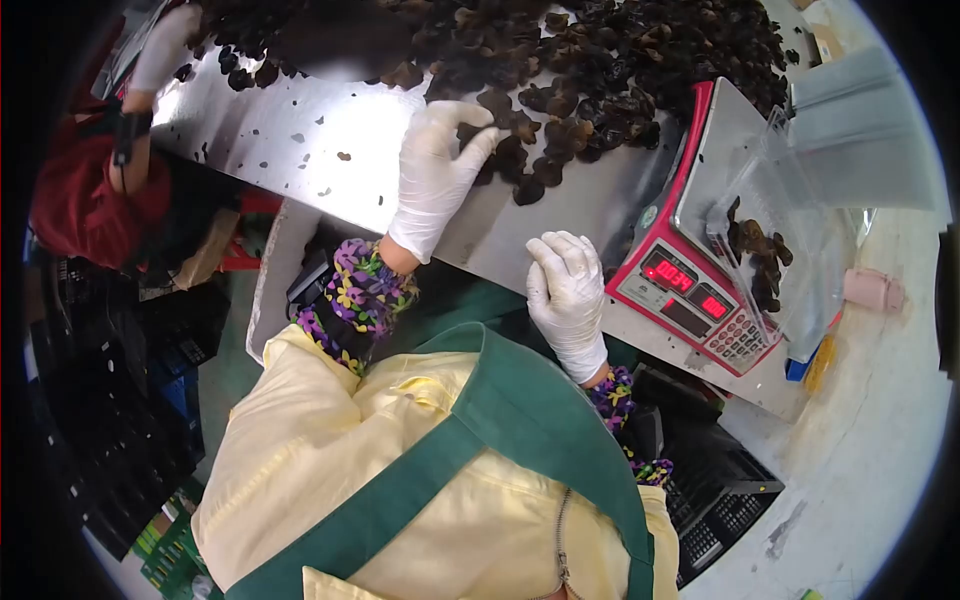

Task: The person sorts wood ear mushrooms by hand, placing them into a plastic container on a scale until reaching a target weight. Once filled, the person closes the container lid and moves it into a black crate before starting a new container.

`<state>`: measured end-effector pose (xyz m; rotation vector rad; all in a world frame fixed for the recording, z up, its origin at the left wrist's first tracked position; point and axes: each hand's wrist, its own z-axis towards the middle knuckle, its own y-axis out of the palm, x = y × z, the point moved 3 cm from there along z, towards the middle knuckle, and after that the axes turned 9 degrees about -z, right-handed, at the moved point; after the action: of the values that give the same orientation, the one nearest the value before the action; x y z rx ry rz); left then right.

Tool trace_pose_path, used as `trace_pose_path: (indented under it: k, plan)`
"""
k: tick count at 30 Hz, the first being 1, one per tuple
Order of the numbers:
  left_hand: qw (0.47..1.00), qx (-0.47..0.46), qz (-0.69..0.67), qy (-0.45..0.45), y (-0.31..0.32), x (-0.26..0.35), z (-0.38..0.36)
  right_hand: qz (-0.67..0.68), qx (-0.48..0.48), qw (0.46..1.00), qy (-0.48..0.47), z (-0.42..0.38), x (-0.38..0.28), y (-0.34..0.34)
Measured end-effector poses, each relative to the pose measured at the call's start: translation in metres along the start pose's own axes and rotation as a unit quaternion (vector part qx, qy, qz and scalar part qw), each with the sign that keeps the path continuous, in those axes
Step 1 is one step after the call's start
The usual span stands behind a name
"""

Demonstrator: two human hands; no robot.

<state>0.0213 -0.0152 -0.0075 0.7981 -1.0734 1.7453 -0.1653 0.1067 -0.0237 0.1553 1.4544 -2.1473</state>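
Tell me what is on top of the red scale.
On the red scale sits a clear plastic bag holding a few dark dried mushroom pieces. The bag covers most of the weighing pan, so nothing under it shows.

White-gloved hands, purple flowered sleeve covers, pale yellow jacket, green apron.
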Motion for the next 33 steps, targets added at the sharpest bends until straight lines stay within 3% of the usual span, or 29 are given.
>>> trace_pose_path:
  k: [1,2,3,4,5,8,11,12,14,16,17,20,25,27,28,31,33]
  plan:
    - [0.998,0.035,-0.046,-0.031,-0.005,-0.001,0.004,-0.001,-0.005,1.0,0.002,0.001,-0.001,0.0]
    - [0.965,0.058,-0.21,-0.149,-0.012,-0.006,0.009,0.0,0.0,1.0,0.001,0.004,-0.002,0.0]
    - [0.891,0.078,-0.363,-0.262,-0.016,-0.008,0.013,-0.001,0.0,1.0,0.005,0.006,-0.004,0.0]
    - [0.878,0.079,-0.413,-0.227,-0.024,-0.007,0.021,0.026,0.009,1.0,0.013,0.007,-0.003,-0.001]
    - [0.826,0.104,-0.496,-0.246,-0.03,-0.007,0.025,0.053,0.017,0.998,0.023,0.009,-0.005,-0.001]
    - [0.725,0.061,-0.627,-0.277,-0.054,-0.005,0.032,0.039,0.026,0.998,0.033,0.03,-0.015,-0.011]
    - [0.714,0.106,-0.596,-0.351,-0.064,-0.042,0.02,0.017,0.064,0.997,0.037,0.055,-0.016,-0.016]
    - [0.792,0.108,-0.478,-0.363,-0.06,-0.047,0.018,0.002,0.074,0.997,0.037,0.064,-0.016,-0.015]
    - [0.891,0.054,-0.339,-0.297,-0.053,-0.032,0.013,-0.035,0.084,0.995,0.039,0.079,-0.015,-0.012]
    - [0.958,-0.007,-0.188,-0.218,-0.041,-0.017,0.008,-0.058,0.075,0.995,0.038,0.089,-0.014,-0.005]
    - [0.992,-0.036,-0.096,-0.074,-0.034,-0.018,0.007,-0.082,0.067,0.994,0.036,0.093,-0.015,-0.001]
    - [0.983,-0.166,0.065,-0.032,-0.015,-0.011,0.009,-0.146,0.023,0.988,0.043,0.1,-0.02,0.017]
    - [0.991,-0.124,0.038,-0.044,-0.019,-0.026,0.014,-0.147,0.054,0.986,0.049,0.098,-0.01,0.016]
    - [0.961,-0.103,-0.172,-0.191,-0.029,-0.032,0.014,-0.015,0.104,0.988,0.111,0.097,-0.003,-0.001]
    - [0.921,-0.082,-0.288,-0.25,-0.034,-0.026,0.015,0.03,0.128,0.983,0.126,0.097,-0.002,-0.008]
    - [0.869,-0.076,-0.397,-0.287,-0.048,-0.028,0.012,0.229,0.094,0.925,0.289,0.084,0.002,-0.019]
    - [0.86,-0.083,-0.402,-0.302,-0.049,-0.032,0.006,0.155,0.097,0.952,0.244,0.076,0.003,-0.028]
